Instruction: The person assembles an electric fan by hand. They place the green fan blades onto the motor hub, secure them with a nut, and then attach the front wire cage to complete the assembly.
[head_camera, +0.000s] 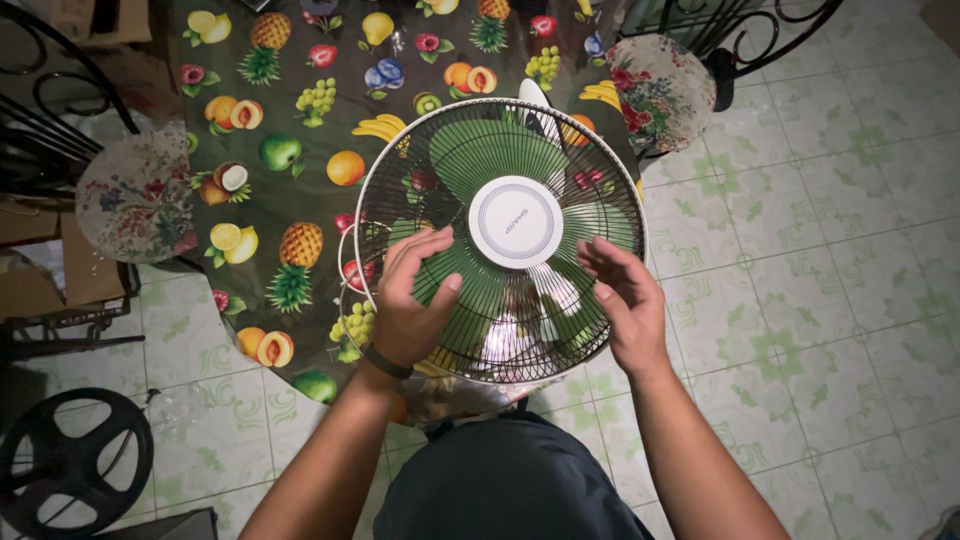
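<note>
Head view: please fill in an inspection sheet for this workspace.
Surface: round table under a dark cloth with a fruit print.
Job's things: fan head, wire guard face up, green blades and white hub cap beneath it.
Clutter: nothing seen on the cloth beyond the fan.
Hands: left hand flat on the guard; right hand at its right rim, fingers open.
Cables: nothing seen.
Surroundings: green-patterned tile floor, two floral-cushioned chairs, dark wheel-shaped part on the floor.

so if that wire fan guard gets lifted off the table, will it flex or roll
The fan guard looks like thin wire, so probably light and slightly springy. Being round, it could roll if stood on edge. Both hands, left hand and right hand, rest on it.
</note>
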